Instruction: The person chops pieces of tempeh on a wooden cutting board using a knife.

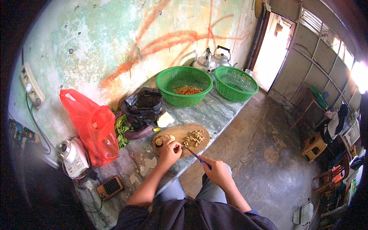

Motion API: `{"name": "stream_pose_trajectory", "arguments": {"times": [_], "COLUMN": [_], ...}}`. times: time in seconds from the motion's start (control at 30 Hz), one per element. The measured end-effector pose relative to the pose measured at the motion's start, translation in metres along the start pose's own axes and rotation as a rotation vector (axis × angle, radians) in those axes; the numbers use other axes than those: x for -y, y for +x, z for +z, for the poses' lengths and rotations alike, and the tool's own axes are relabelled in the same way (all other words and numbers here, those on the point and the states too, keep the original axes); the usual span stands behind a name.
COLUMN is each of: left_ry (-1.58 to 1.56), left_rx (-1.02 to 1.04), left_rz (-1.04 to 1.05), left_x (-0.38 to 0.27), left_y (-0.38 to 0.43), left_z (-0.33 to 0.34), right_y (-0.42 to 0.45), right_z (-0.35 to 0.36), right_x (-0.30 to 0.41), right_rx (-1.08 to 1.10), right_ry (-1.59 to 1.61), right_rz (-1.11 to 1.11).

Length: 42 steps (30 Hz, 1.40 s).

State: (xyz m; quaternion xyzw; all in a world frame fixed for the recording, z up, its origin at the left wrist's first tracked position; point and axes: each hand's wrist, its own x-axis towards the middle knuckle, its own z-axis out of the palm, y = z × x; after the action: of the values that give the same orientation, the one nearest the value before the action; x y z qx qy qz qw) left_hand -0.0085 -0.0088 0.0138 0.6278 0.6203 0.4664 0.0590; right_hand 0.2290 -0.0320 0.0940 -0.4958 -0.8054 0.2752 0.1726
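My right hand (217, 171) grips a kitchen knife (192, 152) by its blue handle, the blade reaching left over the near edge of an oval wooden cutting board (172, 130). At the blade's tip, the fingers of my left hand (169, 152) pinch a small brown piece, mostly hidden by the fingers. Chopped pale brown bits (195, 137) lie in a heap on the board's right half. Several round pale slices (164, 139) sit on its left half, just beyond my left hand.
Behind the board are a purple eggplant (139, 133), leafy greens (122, 129), a black plastic bag (143, 106) and two green baskets (184, 99) (235, 93), one holding shredded orange food. A red bag (95, 129), blender base (74, 159) and phone (110, 187) stand left. Kettles (205, 61) stand behind.
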Motion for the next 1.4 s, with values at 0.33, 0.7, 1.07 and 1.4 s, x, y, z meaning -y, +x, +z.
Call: {"name": "stream_pose_trajectory", "arguments": {"times": [0.33, 0.7, 1.07, 1.4], "left_ry": [-0.008, -0.016, -0.016, 0.23], "left_rx": [0.056, 0.065, 0.014, 0.116], "left_rz": [-0.097, -0.07, 0.127, 0.241], "left_x": [-0.003, -0.004, -0.003, -0.009], "left_y": [0.002, 0.002, 0.003, 0.0], "left_z": [-0.006, -0.006, -0.003, -0.004], "right_y": [0.01, 0.007, 0.002, -0.001], "right_z": [0.014, -0.001, -0.003, -0.008], "right_x": [0.003, 0.006, -0.013, -0.002], "right_rx": [0.02, 0.068, -0.044, -0.055], "right_ry": [0.05, -0.039, -0.057, -0.179], "right_rz": [0.03, 0.006, -0.009, -0.077]}}
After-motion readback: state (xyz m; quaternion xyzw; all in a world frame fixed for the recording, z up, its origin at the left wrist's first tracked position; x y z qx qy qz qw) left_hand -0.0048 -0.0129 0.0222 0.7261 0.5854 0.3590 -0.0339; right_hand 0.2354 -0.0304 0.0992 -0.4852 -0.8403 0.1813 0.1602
